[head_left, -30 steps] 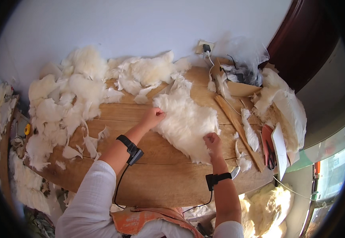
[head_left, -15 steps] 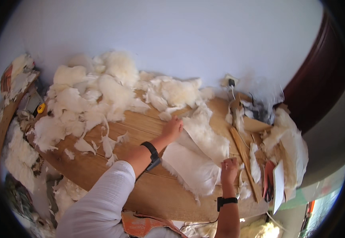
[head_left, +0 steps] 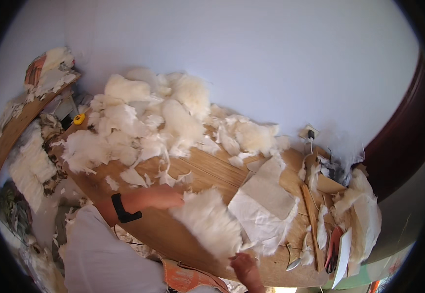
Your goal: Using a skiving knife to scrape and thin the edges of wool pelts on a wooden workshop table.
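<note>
A piece of cream fur (head_left: 208,219) hangs between my two hands above the near part of the wooden table, fluffy side showing. My left hand (head_left: 171,196), slightly blurred, pinches its upper left corner. At its lower right end my right hand (head_left: 245,267) has closed fingers on the edge. To the right of it a white hide (head_left: 259,222) lies flat, with a grey-beige sheet (head_left: 269,188) on top. A small tool with a brass-coloured handle and a curved metal blade (head_left: 293,264) rests right of the hide.
Heaped cream fur scraps (head_left: 149,117) line the table's back by the wall. On the right lie a wooden stick (head_left: 311,227), a red-handled tool (head_left: 333,249) and a white card (head_left: 342,259). A plug sits in a wall socket (head_left: 310,132). A yellow tape measure (head_left: 79,118) is at the left.
Both hands have carried the fur piece left and toward me, off the hide. The grey-beige sheet and the bladed tool now show. The whole view has shifted too.
</note>
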